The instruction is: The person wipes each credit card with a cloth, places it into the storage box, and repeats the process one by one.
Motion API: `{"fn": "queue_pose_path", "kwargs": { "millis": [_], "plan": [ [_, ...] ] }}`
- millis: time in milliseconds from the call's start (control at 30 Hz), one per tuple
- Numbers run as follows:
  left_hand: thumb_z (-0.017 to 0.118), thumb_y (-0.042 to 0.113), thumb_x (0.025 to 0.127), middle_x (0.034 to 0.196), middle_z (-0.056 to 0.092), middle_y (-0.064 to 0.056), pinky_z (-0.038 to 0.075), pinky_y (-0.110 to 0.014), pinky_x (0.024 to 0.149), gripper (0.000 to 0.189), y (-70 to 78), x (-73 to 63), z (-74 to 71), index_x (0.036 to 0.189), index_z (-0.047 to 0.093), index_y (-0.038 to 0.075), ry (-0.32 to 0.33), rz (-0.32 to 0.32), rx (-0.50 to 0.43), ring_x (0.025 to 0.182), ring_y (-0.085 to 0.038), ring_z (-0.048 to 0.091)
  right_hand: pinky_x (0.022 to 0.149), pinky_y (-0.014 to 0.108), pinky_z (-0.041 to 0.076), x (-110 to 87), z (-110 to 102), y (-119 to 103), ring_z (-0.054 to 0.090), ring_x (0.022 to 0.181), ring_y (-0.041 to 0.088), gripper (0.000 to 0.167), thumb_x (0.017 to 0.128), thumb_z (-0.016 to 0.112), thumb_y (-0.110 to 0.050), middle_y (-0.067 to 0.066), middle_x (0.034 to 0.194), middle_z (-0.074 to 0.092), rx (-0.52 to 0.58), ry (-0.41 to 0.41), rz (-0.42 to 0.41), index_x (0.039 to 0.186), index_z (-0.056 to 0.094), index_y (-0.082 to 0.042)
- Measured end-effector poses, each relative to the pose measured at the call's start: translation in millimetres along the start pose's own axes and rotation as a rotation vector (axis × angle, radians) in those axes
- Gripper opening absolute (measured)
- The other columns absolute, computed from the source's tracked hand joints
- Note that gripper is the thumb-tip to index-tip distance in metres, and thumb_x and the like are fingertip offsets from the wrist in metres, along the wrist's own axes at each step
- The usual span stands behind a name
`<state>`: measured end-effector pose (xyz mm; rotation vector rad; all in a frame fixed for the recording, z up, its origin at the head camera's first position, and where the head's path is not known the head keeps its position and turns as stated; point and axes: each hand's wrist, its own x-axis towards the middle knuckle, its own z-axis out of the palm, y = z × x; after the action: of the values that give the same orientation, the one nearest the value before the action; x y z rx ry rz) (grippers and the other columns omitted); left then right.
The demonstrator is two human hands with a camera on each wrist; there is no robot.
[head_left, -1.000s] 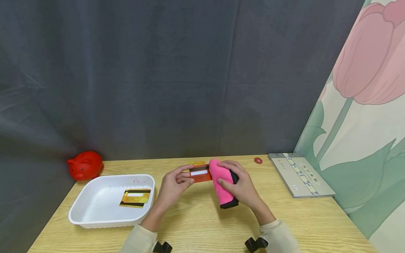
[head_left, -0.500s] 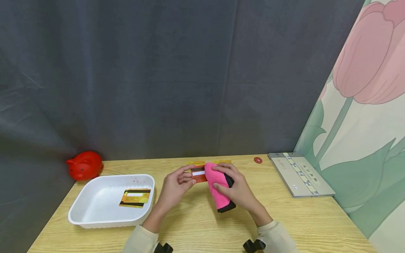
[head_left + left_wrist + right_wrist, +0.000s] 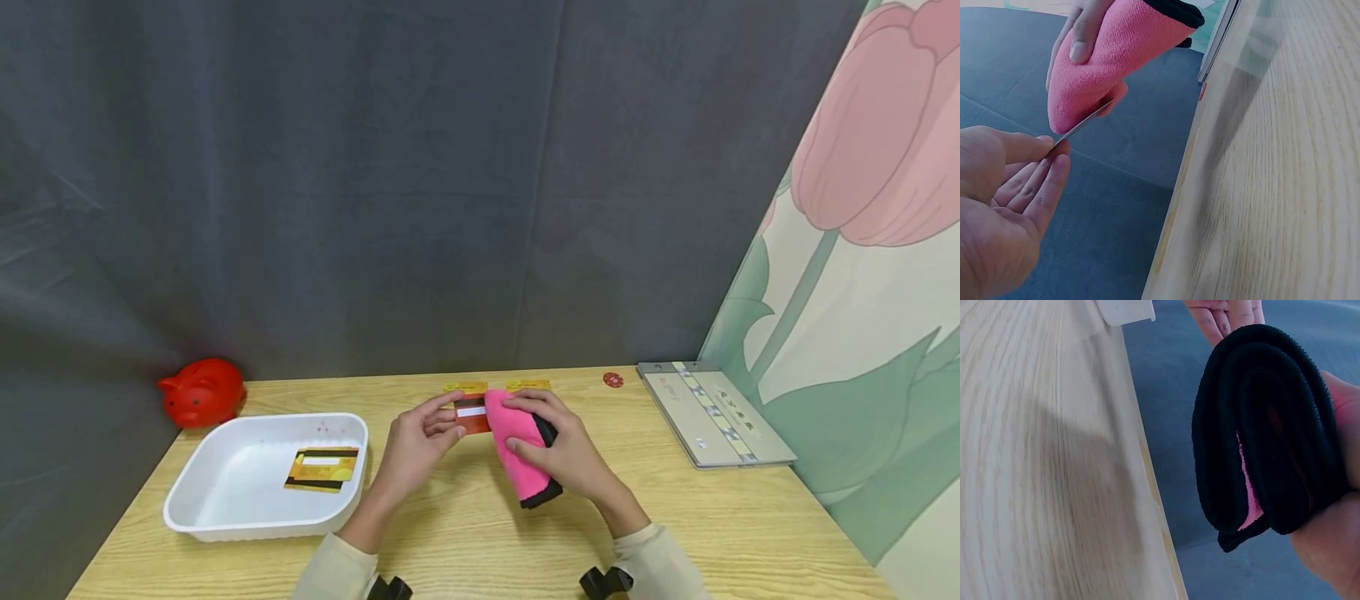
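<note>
My left hand [image 3: 414,442] pinches the left edge of a red-orange card [image 3: 471,417] with a dark stripe and a white strip, between thumb and fingertips. A folded pink cloth [image 3: 513,450] with black edging is gripped by my right hand [image 3: 561,446], its thumb on the near side. The cloth covers the card's right part. In the left wrist view the card [image 3: 1082,122] shows edge-on, with pink cloth [image 3: 1116,47] on both its faces. The right wrist view shows the cloth's layered black end [image 3: 1266,431]. Both hands are above the wooden table.
A white tray [image 3: 225,530] at left holds yellow-and-black card material [image 3: 322,469]. Behind it sits a red piggy bank [image 3: 202,393]. Two yellow cards [image 3: 467,387] lie at the table's back edge. A red chip [image 3: 613,379] and a grey album [image 3: 708,417] lie right.
My right hand has moved the cloth left along the card, covering more of it, then stayed nearly still. A second yellow card at the back has come into view. My left hand barely moved.
</note>
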<state>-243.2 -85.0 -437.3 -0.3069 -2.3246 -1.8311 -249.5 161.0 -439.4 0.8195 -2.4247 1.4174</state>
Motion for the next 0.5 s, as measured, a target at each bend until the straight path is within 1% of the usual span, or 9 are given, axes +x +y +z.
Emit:
{"fn": "queue_pose_path", "kwargs": {
  "millis": [133,200,333,433,500],
  "plan": [
    [0.079,0.0,0.087,0.104,0.08,-0.012,0.063,-0.025,0.081,0.045,-0.9,0.8,0.5,0.129,0.073,0.016,0.004,0.005,0.037,0.094,-0.02,0.078,0.098,0.032,0.055,0.1,-0.6,1.0,0.057,0.129,0.024,0.051,0.087,0.084,-0.018,0.001,0.142,0.059,0.002,-0.008,0.002,0.133,0.068,-0.028],
    [0.08,0.001,0.088,0.104,0.08,-0.012,0.063,-0.026,0.081,0.045,-0.8,0.9,0.7,0.13,0.073,0.015,-0.005,0.004,0.047,0.094,-0.021,0.077,0.099,0.032,0.055,0.4,0.3,0.0,0.057,0.129,0.023,0.049,0.087,0.084,-0.019,0.0,0.141,0.06,0.006,-0.021,-0.007,0.133,0.068,-0.028],
    [0.079,0.004,0.089,0.106,0.079,-0.013,0.063,-0.026,0.081,0.044,1.0,-0.1,1.5,0.131,0.071,0.013,-0.027,-0.009,0.051,0.096,-0.022,0.077,0.1,0.032,0.054,0.7,4.2,-3.0,0.056,0.13,0.025,0.047,0.088,0.083,-0.02,0.002,0.141,0.06,0.018,-0.05,-0.027,0.133,0.069,-0.026],
    [0.079,0.004,0.089,0.106,0.079,-0.012,0.063,-0.025,0.081,0.044,2.2,-1.1,2.6,0.131,0.071,0.013,-0.032,-0.018,0.045,0.096,-0.021,0.077,0.1,0.032,0.053,0.6,7.0,-4.7,0.056,0.131,0.025,0.048,0.088,0.084,-0.019,0.001,0.141,0.06,0.026,-0.052,-0.02,0.132,0.069,-0.028],
    [0.078,0.004,0.09,0.107,0.08,-0.012,0.063,-0.025,0.082,0.044,2.6,-1.8,3.3,0.132,0.071,0.013,-0.038,-0.007,0.047,0.097,-0.021,0.077,0.099,0.032,0.054,0.7,8.7,-5.7,0.056,0.132,0.025,0.048,0.088,0.083,-0.018,-0.001,0.142,0.059,0.035,-0.054,-0.015,0.132,0.068,-0.029]
  ]
}}
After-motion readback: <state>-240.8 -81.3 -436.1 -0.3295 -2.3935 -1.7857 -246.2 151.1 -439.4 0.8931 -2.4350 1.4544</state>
